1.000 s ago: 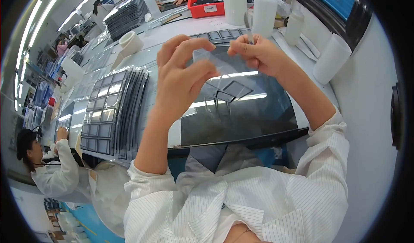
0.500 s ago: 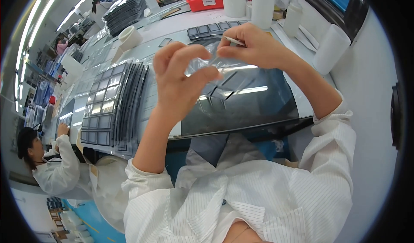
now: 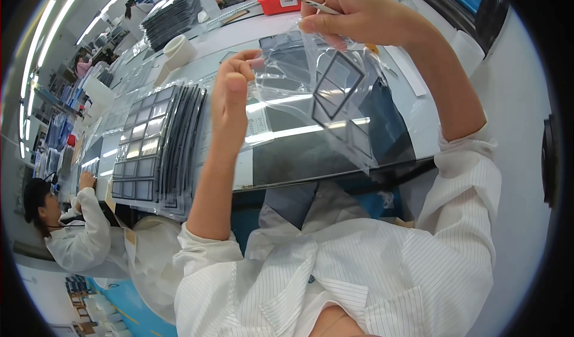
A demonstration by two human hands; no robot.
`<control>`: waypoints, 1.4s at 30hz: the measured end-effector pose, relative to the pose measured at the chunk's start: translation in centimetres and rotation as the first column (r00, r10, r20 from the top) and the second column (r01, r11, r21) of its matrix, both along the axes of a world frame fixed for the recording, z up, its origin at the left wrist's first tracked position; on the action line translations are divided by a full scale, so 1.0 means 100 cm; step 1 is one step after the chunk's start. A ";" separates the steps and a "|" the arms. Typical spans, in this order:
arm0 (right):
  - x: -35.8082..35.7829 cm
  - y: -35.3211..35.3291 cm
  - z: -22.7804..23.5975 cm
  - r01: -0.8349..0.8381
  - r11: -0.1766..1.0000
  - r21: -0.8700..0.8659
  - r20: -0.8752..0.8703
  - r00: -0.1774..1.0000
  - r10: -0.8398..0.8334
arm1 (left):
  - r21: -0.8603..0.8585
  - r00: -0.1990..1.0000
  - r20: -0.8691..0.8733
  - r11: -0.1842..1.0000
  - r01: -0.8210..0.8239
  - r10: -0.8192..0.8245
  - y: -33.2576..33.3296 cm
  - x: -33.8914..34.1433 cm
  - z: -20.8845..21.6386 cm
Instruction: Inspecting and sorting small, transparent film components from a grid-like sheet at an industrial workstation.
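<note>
Raised over the far part of the table, my right hand (image 3: 365,14) is closed around a slim pale stick-like tool (image 3: 323,7); its kind I cannot make out. The same fingers pinch a crinkled clear plastic film (image 3: 287,80) that hangs below them. Dark-edged rectangular panels (image 3: 338,86) show on or through the film, tilted. To the left, my left hand (image 3: 233,92) is lifted with thumb and forefinger apart, its fingertips beside the film's left edge. Below the film lies a dark glossy sheet (image 3: 311,158) at the table's near edge.
A stack of gridded panel sheets (image 3: 143,140) stands left of my left arm. Farther back are a white roll (image 3: 179,51), a red bin (image 3: 280,2) and another dark stack (image 3: 173,17). A co-worker (image 3: 66,217) sits at the left; another person's hands show at the back.
My right hand has risen, lifting the film and spreading it upright. The panels have come up with it. My left hand has turned and stays near the film's left edge.
</note>
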State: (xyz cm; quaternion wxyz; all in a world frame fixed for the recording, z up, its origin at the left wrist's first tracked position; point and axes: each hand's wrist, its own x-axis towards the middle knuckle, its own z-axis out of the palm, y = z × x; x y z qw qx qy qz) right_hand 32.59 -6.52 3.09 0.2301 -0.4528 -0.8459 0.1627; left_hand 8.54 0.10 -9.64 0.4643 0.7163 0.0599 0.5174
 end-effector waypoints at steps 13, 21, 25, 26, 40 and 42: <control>0.017 0.003 -0.014 0.055 0.978 0.203 -0.085 0.996 -0.038 | -0.330 0.958 0.000 0.905 -0.270 0.286 0.003 -0.014 0.000; 0.055 0.006 -0.032 0.130 0.988 -0.084 -0.223 0.964 -0.146 | -0.200 0.854 -0.514 0.957 -0.209 0.079 0.012 -0.039 0.100; 0.070 0.004 -0.029 0.111 0.993 -0.047 -0.225 0.967 -0.119 | -0.058 0.787 -0.610 0.985 -0.162 0.093 0.005 -0.035 0.106; 0.070 0.002 -0.030 0.114 0.992 -0.048 -0.227 0.966 -0.122 | -0.023 0.771 -0.629 0.989 -0.146 0.099 0.005 -0.037 0.106; 0.036 0.004 -0.053 0.243 0.965 0.098 -0.496 0.853 -0.165 | 0.511 0.528 -0.004 0.456 -0.729 0.849 0.005 -0.003 0.094; 0.027 0.005 -0.062 0.184 0.972 0.145 -0.476 0.874 -0.095 | 0.581 0.521 0.086 0.382 -0.718 0.849 0.015 -0.006 0.099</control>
